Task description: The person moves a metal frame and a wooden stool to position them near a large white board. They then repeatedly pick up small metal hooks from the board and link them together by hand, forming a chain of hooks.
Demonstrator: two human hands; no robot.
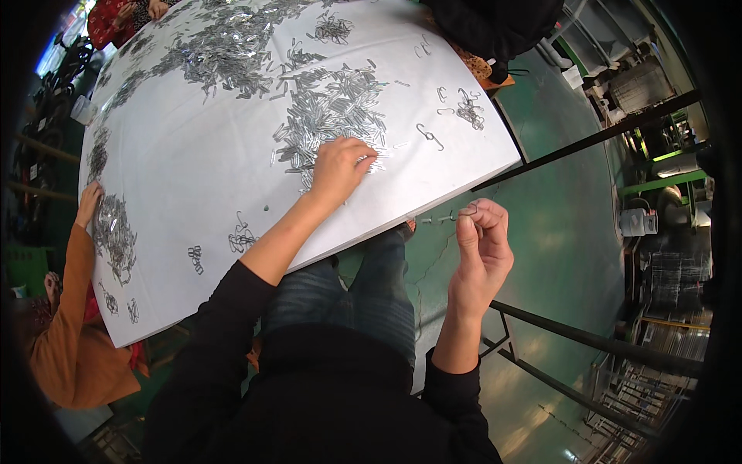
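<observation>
My left hand point(340, 172) reaches over the near edge of a pile of small shiny metal pieces point(328, 108) on the white-covered table point(178, 162). Its fingers are drawn together toward the thumb; what they hold, if anything, is too small to make out. Off the table's edge, my right hand point(483, 251) is raised with thumb and fingertips pinched on a small curved wire hook point(473, 209). Near the table's right corner lie a pair of linked wire hooks point(430, 137) and a small heap of hooks point(469, 112).
Other heaps include a large one of metal pieces point(224, 58) at the far side and hooks point(242, 236) left of my forearm. A person in a brown sleeve point(73, 309) works at the left, and a dark-clothed person point(495, 31) is at the far right.
</observation>
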